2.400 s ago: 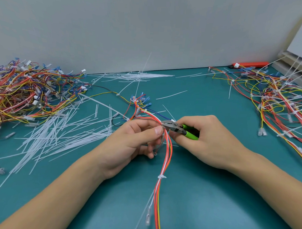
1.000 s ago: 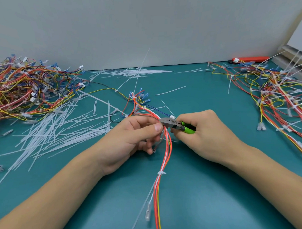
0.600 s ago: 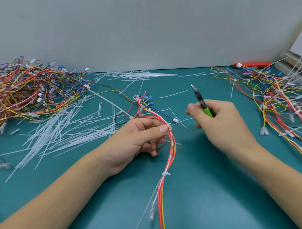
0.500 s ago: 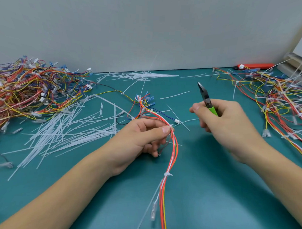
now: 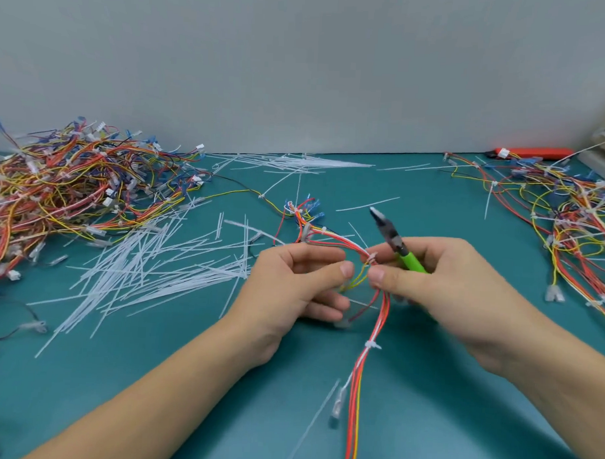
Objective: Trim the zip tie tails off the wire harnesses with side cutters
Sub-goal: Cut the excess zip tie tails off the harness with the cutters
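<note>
A red, orange and yellow wire harness [image 5: 380, 318] runs from the table's middle toward the near edge. My left hand [image 5: 299, 287] holds it with curled fingers at the bend. My right hand [image 5: 439, 285] grips the green-handled side cutters [image 5: 395, 243], jaws pointing up and away, while its thumb pinches the harness just below a white zip tie head [image 5: 372, 259]. Another zip tie [image 5: 370, 345] sits lower on the bundle, and a long white tail [image 5: 315, 422] trails beside the lower wires.
A big tangle of harnesses [image 5: 72, 190] fills the left of the teal table [image 5: 459, 423]. Cut white tails [image 5: 149, 268] lie scattered beside it. More harnesses [image 5: 576, 218] pile at the right, with an orange tool [image 5: 537, 153] behind them by the wall.
My right hand lifted the cutters off the harness, swung up and away, then came back down and now pinches the bundle next to my left hand.
</note>
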Available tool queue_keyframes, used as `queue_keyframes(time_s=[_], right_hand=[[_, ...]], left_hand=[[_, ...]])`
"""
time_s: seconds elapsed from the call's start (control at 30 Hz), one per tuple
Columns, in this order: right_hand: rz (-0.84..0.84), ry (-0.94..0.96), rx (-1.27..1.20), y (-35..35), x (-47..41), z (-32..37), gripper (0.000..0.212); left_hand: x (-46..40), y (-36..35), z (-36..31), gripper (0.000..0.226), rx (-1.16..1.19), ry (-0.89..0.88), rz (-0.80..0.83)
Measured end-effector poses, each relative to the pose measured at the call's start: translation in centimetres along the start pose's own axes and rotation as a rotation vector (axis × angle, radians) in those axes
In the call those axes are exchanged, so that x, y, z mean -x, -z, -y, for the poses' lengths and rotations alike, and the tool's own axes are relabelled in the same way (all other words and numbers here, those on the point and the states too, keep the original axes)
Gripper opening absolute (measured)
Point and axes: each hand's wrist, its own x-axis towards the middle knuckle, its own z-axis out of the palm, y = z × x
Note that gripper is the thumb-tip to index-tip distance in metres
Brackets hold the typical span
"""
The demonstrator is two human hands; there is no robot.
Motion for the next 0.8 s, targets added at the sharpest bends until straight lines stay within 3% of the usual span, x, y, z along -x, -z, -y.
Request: queue_keyframes(time_s=[0.17,0.37,0.53,0.7,0.8], right_hand=[[-0.090,-0.112,-0.108,1.1,-0.3,0.3,0.007],[-0.111,-0.195,-0.189,1.8,-0.4,0.8,0.006],[-0.104,-0.173,-0.142,1.6,-0.3,0.8,0.003],[-0.059,-0.120,-0.057,1.0,-0.1,0.7,0.008],[-0.035,-0.090,-0.022,0.7,0.0,0.6,0.013]], left_hand=[[-0.1,0.7,-0.8,0.026,0.170,0.058,-0.038],[-0.5,1.6,-1.5,0.013,0.306,-0.047,-0.089],[-0.5,1.8,-1.5,0.023,0.296,-0.144,-0.114],[-0.6,2.0,-1.4,0.011,0.186,-0.219,-0.163],[-0.7,2.1,-1.5,0.019,0.185,-0.210,-0.148]])
